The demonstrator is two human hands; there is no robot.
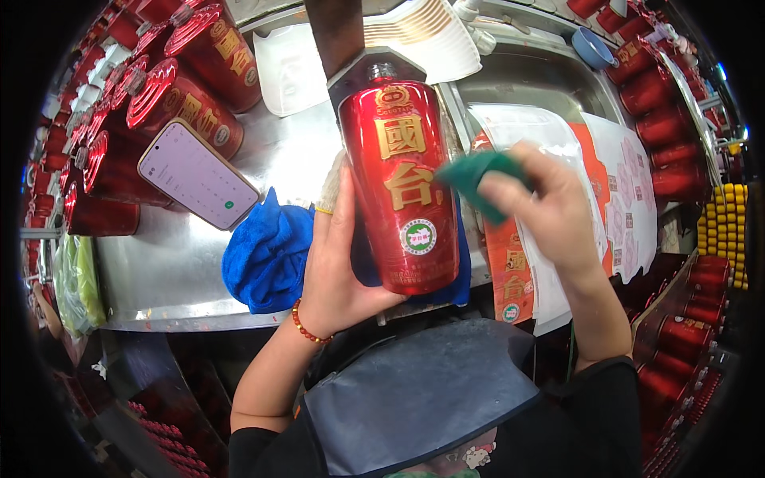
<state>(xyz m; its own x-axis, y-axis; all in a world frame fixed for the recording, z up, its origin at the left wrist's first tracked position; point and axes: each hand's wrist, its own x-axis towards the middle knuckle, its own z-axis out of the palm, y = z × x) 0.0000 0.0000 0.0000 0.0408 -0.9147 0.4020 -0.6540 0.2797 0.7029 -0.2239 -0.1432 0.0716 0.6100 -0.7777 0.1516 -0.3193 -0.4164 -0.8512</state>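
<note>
My left hand (341,271) is wrapped round the lower side of a red glass bottle (410,187) with gold characters and a round white-and-green mark. A knitted white covering with a yellow edge (327,191) sits on one finger. The bottle lies tilted, its threaded neck toward the far side, near a dark metal holder (344,80). My right hand (558,207) pinches a flat green scraper (483,182), slightly blurred, beside the bottle's right side. Printed sheets with red and gold decals (510,275) lie below that hand. A blue cloth (267,255) is bunched left of my left hand.
Several finished-looking red bottles (211,60) stand at the left on the metal table (167,279). A phone (199,175) leans against them. White trays (295,68) lie at the back, with a sink basin (550,76) and blue bowl (594,48) behind right. More red bottles (653,95) line the right.
</note>
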